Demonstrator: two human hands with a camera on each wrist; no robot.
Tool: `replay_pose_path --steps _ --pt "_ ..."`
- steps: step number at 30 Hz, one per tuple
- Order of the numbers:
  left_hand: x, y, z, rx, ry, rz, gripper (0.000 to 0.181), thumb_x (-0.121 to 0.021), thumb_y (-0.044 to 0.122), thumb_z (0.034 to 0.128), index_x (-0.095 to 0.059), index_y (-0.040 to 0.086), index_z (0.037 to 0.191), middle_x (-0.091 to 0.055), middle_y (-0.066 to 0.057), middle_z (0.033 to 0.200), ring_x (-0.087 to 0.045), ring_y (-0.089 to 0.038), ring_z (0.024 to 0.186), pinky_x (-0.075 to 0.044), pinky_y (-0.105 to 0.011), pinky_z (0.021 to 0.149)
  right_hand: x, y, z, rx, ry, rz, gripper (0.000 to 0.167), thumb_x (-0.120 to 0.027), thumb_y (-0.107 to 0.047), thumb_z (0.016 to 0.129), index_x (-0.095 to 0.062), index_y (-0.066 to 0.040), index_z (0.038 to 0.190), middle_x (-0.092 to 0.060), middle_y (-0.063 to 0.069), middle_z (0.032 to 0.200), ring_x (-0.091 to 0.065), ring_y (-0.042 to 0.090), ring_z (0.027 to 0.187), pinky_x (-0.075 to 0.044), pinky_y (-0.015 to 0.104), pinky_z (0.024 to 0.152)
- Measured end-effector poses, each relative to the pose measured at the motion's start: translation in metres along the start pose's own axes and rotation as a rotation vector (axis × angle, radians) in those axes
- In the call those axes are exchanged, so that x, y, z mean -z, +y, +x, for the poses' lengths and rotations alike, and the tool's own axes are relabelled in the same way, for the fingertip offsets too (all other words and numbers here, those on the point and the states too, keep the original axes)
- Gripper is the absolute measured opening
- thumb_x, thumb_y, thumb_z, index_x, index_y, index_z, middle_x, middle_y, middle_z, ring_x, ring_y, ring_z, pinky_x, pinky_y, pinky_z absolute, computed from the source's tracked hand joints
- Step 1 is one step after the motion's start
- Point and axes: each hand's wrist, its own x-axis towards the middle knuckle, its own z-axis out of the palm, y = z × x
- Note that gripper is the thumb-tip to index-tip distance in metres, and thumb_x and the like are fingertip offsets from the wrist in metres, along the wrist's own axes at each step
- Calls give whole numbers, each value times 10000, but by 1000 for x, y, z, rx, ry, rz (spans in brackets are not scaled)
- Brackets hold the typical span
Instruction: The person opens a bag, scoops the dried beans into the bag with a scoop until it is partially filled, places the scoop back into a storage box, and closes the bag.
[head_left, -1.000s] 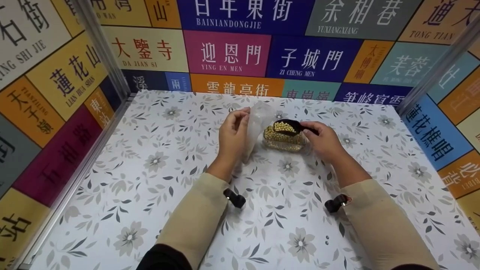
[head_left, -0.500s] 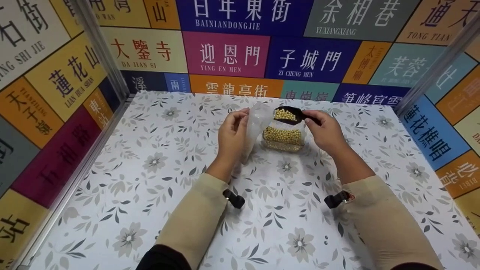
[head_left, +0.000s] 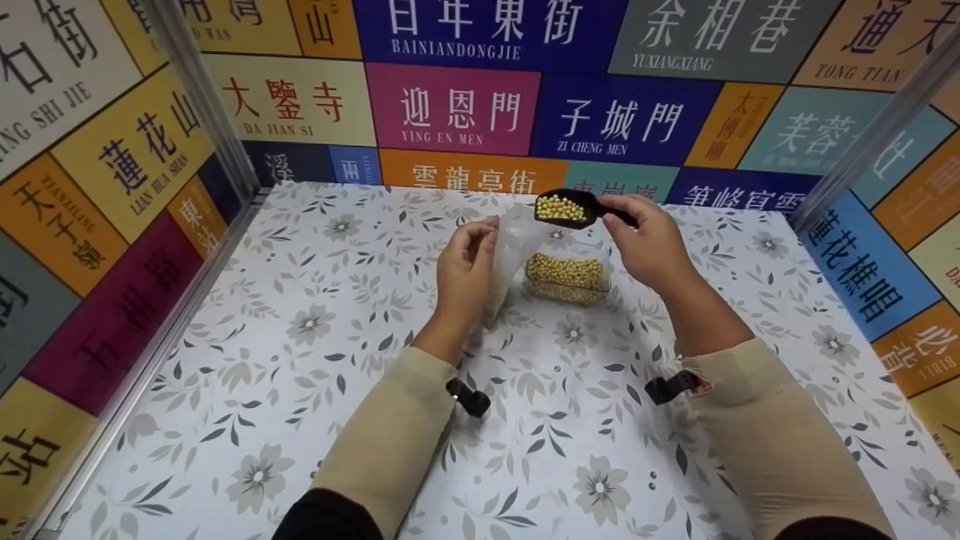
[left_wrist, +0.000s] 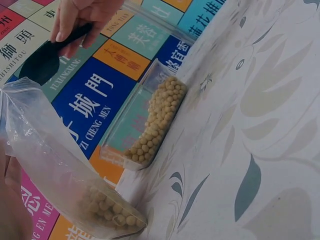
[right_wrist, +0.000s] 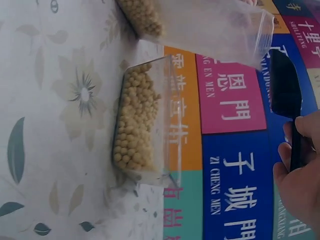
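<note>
scoop (head_left: 591,212): black | beans (head_left: 566,270): yellow | bag (head_left: 514,247): milky white | tub (left_wrist: 124,120): clear | tablecloth (head_left: 300,412): white, grey flowers, leaves | sleeves (head_left: 390,427): beige | wall (head_left: 454,105), 12 o'clock: navy, pink, orange blocks

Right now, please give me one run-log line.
left hand: holds bag, beans inside | right hand: holds loaded scoop near bag's mouth | box: on table, beans inside

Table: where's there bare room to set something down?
Bare table lies between the left hand and left wall, between the sleeves in front of the box, and between the right hand and right wall. It's crowded where bag and box stand close, with the scoop by the bag's top.
</note>
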Motion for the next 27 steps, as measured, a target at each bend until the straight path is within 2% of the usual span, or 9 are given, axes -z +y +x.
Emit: replay_pose_path --steps 5,10,20,27 --pt "0 -2 0 -33 -8 -25 153 -627 206 1095 -686 88 1174 -740 -5 1364 -669 -111 1325 -553 -252 1131 -4 -18 -6 159 22 -190 369 -552 -254 1131 -643 -169 1478 -573 85 1547 -498 315 1487 -428 561 1240" --pt "0 -2 0 -27 -10 -52 153 -629 197 1093 -687 83 1176 -736 -15 1372 -665 -114 1333 -547 -244 1137 -10 -29 -8 286 72 -312 346 -583 -183 1114 -675 -142 1445 -635 102 1491 -485 349 1499 -392 566 1273" --pt "1 0 0 -28 -13 -47 128 -617 176 1098 -685 94 1169 -736 -3 1370 -659 -105 1342 -536 -242 1151 -10 -36 -10 373 113 -328 324 -623 -123 1086 -708 -109 1398 -690 114 1405 -523 354 1481 -379 548 1293" --pt "0 2 -1 0 2 -31 114 -629 198 1093 -689 128 1161 -743 33 1370 -663 -68 1325 -539 -223 1137 -8 -32 -10 385 119 -331 322 -642 -110 1074 -716 -110 1387 -697 122 1396 -534 355 1475 -365 553 1302"
